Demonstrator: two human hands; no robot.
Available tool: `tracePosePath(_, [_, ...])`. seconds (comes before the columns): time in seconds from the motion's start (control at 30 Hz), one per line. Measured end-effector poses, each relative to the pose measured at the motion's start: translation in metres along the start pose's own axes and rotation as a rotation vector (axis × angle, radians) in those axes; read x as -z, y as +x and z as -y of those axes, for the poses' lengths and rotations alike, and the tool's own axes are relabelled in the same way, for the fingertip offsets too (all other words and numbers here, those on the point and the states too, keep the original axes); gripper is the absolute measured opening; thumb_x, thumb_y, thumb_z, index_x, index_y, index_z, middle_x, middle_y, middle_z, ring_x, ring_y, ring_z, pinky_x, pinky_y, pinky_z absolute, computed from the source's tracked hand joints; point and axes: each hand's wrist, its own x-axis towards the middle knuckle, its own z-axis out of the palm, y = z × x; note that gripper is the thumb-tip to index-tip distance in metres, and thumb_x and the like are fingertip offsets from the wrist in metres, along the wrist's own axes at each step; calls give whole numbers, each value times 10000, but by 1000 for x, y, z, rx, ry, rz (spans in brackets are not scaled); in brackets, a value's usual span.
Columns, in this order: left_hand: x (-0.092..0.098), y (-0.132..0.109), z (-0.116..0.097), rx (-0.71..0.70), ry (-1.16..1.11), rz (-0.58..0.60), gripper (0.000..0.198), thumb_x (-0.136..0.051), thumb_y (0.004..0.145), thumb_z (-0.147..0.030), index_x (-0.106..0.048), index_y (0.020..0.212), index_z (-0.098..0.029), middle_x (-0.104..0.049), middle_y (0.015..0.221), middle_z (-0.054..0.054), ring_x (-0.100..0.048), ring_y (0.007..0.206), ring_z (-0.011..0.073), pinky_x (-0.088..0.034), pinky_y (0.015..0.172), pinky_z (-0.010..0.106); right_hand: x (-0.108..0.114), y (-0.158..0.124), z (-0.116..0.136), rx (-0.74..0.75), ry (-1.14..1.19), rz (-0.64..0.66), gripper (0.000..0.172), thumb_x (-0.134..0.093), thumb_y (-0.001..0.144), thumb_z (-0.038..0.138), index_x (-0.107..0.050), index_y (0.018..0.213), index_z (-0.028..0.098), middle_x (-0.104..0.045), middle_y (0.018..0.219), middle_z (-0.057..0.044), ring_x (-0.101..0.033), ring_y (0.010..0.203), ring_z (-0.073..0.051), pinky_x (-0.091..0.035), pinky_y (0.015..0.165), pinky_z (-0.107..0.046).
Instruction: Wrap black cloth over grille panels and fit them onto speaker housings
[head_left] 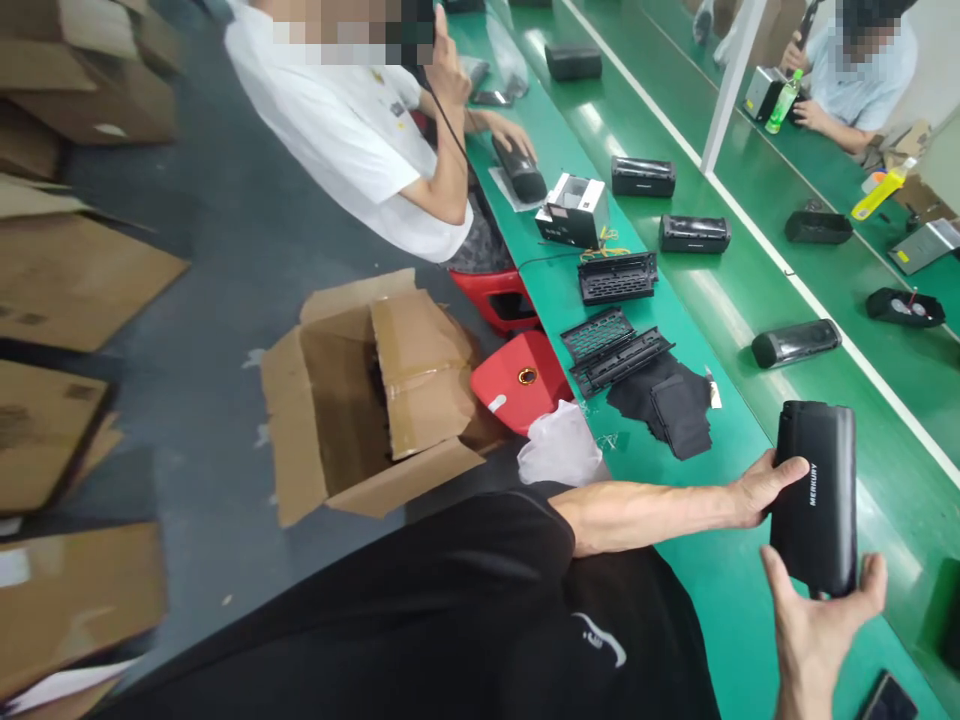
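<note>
Head view: black rounded-rectangular plastic speaker (817, 505) is held above the green tabletop (720, 590), its lettered face turned up, apparently for inspection; left hand (757, 490) fingers grip its side, right hand (817, 625) fingers cradle its end.

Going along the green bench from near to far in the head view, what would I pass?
Black speaker case, black cloth pieces, two grille panels, another grille, small open box, speaker under a co-worker's hand.
</note>
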Motion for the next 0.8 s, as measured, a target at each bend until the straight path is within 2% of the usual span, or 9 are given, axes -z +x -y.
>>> tracePosePath(0.07, [2, -2, 0, -3, 46, 5, 957, -876, 779, -597, -478, 1565, -223, -635, 1428, 192, -578, 1365, 378, -402, 1207, 542, -13, -11, 3, 27, -15, -162, 1168, -887, 658, 710, -393, 1549, 140, -417, 1540, -255, -466, 1414, -474, -416, 1196, -604])
tracePosePath(0.13, [3, -4, -10, 31, 106, 55, 907, -835, 818, -610, -484, 1559, -223, -632, 1440, 198, -559, 1383, 384, -411, 1192, 549, -11, -11, 2, 25, -17, -204, 1005, -887, 656, 710, -542, 1419, 154, -538, 1398, -210, -557, 1297, -465, -446, 1160, -607])
tracePosePath(0.23, [3, -1, -53, 105, 268, 118, 961, -836, 779, -644, -492, 1567, -215, -596, 1496, 211, -505, 1425, 430, -416, 1160, 589, 14, -6, -8, -32, -3, -153, 1010, -914, 575, 721, -613, 1369, 175, -587, 1315, -167, -580, 1234, -475, -473, 1097, -630])
tracePosePath(0.3, [-1, 4, -93, 37, 459, 138, 1159, -940, 664, -523, -392, 1640, -221, -470, 1624, 200, -434, 1492, 439, -383, 1182, 598, 35, -8, -13, -65, -21, -109, 1066, -889, 580, 750, -597, 1428, 176, -570, 1363, -173, -568, 1247, -472, -458, 1088, -636])
tracePosePath(0.37, [-9, 9, -131, -19, 717, 356, 1255, -1002, 579, -389, -385, 1656, -210, -448, 1645, 174, -355, 1565, 397, -308, 1256, 526, 49, -15, -14, -87, -38, -40, 1090, -862, 602, 772, -577, 1469, 176, -558, 1395, -179, -572, 1229, -451, -444, 1080, -632])
tracePosePath(0.47, [-21, 8, -167, 81, 951, 623, 1197, -988, 618, -412, -414, 1654, -243, -524, 1579, 122, -487, 1473, 375, -389, 1214, 462, 56, -24, -11, -104, -38, 21, 1091, -839, 632, 779, -555, 1495, 175, -542, 1429, -178, -570, 1211, -416, -429, 1077, -597])
tracePosePath(0.53, [-25, 1, -175, 113, 1018, 673, 1185, -974, 633, -458, -417, 1656, -241, -538, 1555, 109, -531, 1418, 372, -425, 1179, 437, 55, -28, -11, -118, -29, 46, 1075, -825, 648, 780, -554, 1491, 170, -549, 1426, -173, -574, 1188, -395, -438, 1053, -557])
tracePosePath(0.6, [-26, -7, -174, 83, 1053, 659, 1151, -969, 632, -480, -455, 1635, -242, -541, 1543, 101, -531, 1405, 371, -428, 1171, 421, 54, -30, -13, -132, -6, 68, 1063, -812, 664, 778, -550, 1492, 165, -562, 1415, -169, -580, 1156, -378, -445, 1020, -524])
tracePosePath(0.8, [-22, -22, -154, -31, 1078, 499, 954, -954, 645, -470, -593, 1508, -283, -596, 1406, 95, -572, 1289, 338, -454, 1116, 428, 58, -27, -32, -162, 68, 64, 1014, -844, 629, 751, -599, 1425, 172, -617, 1326, -143, -590, 1093, -359, -442, 1020, -533])
